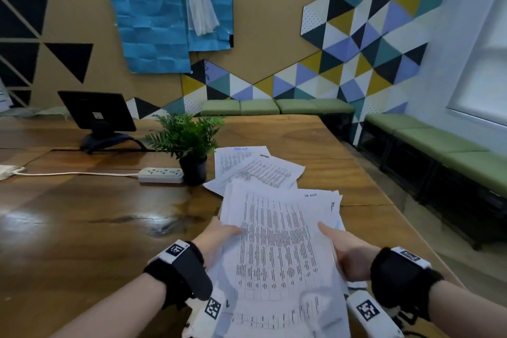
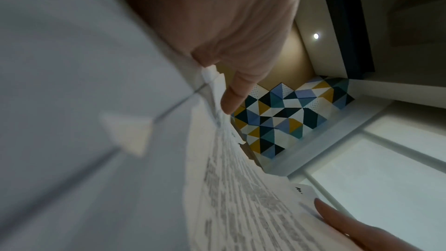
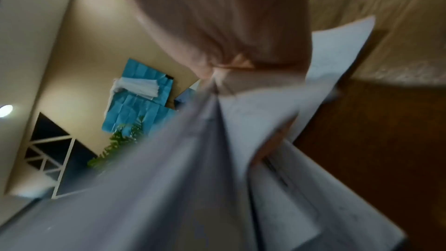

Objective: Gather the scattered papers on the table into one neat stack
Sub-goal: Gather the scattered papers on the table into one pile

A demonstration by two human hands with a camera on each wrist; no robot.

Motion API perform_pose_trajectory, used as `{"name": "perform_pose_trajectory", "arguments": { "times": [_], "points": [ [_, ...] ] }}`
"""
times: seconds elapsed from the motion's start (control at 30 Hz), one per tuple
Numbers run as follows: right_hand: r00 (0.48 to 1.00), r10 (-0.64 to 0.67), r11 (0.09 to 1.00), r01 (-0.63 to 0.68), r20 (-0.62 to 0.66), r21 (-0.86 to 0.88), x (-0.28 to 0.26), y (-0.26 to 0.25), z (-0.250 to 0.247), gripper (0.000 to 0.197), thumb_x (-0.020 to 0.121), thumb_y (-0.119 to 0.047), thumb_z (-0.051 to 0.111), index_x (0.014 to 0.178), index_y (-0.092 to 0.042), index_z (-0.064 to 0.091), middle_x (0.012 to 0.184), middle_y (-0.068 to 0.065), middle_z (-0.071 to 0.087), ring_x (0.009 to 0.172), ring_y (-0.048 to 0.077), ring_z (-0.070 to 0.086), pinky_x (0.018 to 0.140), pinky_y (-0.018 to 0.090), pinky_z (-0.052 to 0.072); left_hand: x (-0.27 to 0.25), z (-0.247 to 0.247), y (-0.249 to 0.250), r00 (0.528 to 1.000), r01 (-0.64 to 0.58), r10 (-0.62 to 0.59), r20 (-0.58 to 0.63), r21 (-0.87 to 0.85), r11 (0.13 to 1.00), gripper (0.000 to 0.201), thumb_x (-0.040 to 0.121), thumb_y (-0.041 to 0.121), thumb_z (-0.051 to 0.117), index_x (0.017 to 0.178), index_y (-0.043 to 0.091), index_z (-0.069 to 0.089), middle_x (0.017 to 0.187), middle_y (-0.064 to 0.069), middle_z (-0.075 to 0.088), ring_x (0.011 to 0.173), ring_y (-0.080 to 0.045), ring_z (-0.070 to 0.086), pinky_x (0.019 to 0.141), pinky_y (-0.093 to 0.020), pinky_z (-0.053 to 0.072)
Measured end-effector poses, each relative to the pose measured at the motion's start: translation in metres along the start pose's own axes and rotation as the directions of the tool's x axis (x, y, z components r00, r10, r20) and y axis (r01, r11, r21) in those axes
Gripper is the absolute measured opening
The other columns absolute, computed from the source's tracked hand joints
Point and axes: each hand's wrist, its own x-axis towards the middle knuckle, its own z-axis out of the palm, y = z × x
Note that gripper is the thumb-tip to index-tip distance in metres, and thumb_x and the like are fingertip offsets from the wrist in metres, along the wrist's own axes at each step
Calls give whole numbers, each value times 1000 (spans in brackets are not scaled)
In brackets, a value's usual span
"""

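Observation:
A bundle of printed white papers [image 1: 277, 250] is lifted above the wooden table [image 1: 82, 228], held by both hands at its sides. My left hand [image 1: 219, 236] pinches its left edge, thumb on top. My right hand [image 1: 343, 244] grips the right edge, thumb lying on the top sheet. In the left wrist view my left hand [image 2: 231, 91] has its thumb on the sheets [image 2: 241, 188]. The right wrist view is blurred: my right hand [image 3: 226, 68] clamps the paper edge [image 3: 241, 140]. Several more printed sheets [image 1: 255, 170] lie fanned on the table beyond the bundle.
A small potted fern [image 1: 189, 143] stands just left of the loose sheets, with a white power strip [image 1: 160, 175] and its cord beside it. A dark tablet on a stand [image 1: 97, 115] sits at the back left. Green benches [image 1: 439, 143] line the wall past the table's right edge.

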Motion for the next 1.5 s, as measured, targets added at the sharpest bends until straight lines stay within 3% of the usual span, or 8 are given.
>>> {"name": "perform_pose_trajectory", "arguments": {
  "times": [0.47,0.57,0.7,0.8,0.9,1.13,1.37,1.5],
  "points": [
    [973,-219,971,209,79,117,-37,-18,-25,32,85,-9,62,115,0,65,113,22,71,99,36,71,82,40,57,-9,44,62,973,-84,94,209,-55,995,39,99,10,43,137,18,44,134,-1,54,123,-28,53,101,-37,41],
    [970,-238,971,240,-38,26,-33,-22,-49,29,85,3,57,112,10,63,99,25,74,77,33,75,59,32,60,7,44,66,999,-28,18,49,215,976,19,97,36,45,101,19,52,86,-1,55,69,-20,57,67,-35,49],
    [933,-193,951,102,-303,-291,-11,-23,-72,32,80,1,66,109,14,62,99,29,71,84,40,70,79,45,59,55,13,72,950,-122,310,-25,886,446,26,97,28,40,115,15,54,119,-8,59,107,-28,55,91,-41,48],
    [832,-246,693,-209,-498,-690,2,-19,-59,58,72,-36,70,119,-3,59,131,22,50,120,40,47,106,43,40,79,4,66,981,-73,189,52,992,107,49,98,33,30,145,20,31,152,-5,34,140,-30,29,110,-53,29],
    [840,-286,458,-303,-461,-836,9,-11,-51,64,72,-55,59,124,-17,57,136,16,44,127,37,34,107,42,30,84,4,51,996,-69,52,67,997,43,62,96,46,30,151,19,21,156,-9,28,143,-33,27,116,-50,23],
    [844,-337,581,-162,-418,-797,-1,-8,-49,41,71,-19,66,110,-7,65,114,14,63,99,30,61,89,36,53,52,18,47,997,-38,58,45,993,-110,55,93,48,37,141,21,37,147,-11,35,137,-35,31,108,-52,32],
    [866,-410,537,-24,-285,-843,-22,3,-32,12,76,-16,61,87,-13,66,105,10,55,107,29,53,88,36,48,22,-1,30,992,-121,19,121,993,0,63,87,55,48,140,21,36,155,-18,15,134,-40,36,109,-43,36],
    [872,-299,512,-196,-387,-836,-15,0,-22,62,60,-44,70,116,-20,60,122,9,48,121,31,41,105,42,37,20,-1,30,988,-147,32,148,988,-48,66,88,55,46,143,20,34,145,-16,38,132,-38,38,108,-43,34]
  ]
}}
